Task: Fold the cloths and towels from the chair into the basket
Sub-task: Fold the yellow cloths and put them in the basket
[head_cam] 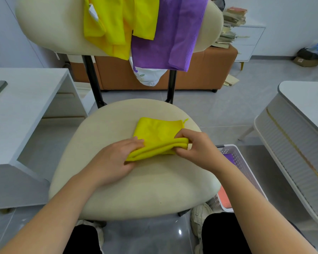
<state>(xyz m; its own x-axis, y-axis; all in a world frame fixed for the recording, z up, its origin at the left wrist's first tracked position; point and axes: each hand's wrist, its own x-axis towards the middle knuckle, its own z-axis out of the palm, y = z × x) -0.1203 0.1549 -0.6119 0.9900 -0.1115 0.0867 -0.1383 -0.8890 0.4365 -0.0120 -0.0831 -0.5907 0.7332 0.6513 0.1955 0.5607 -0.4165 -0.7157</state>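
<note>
- Biggest thing here is the cream padded chair, seat facing the person, with the backrest standing up behind it.
- Off to the left is a white tabletop, and there's an orange sofa behind the chair.
- A purple towel hangs over the right part of the backrest, all the way down past its lower edge.
- Just left of it, and lapping over it a bit, are a couple of yellow cloths draped over the same backrest.
- A white perforated basket sits on the floor against the right side of the seat. It has a purple cloth and an orange cloth in it, both mostly hidden by the person's right arm.
- The folded yellow cloth lies on the seat, roughly in the middle, doubled over with the folded layers stacked along the near edge.
- The left hand has its fingers lying over the cloth's near-left corner with the thumb tucked at the edge, so it's pinching that corner.
- The right hand has its fingers curled over the near-right corner, gripping the stacked layers there.
- A bit of white printed cloth pokes out below the purple towel.
</note>
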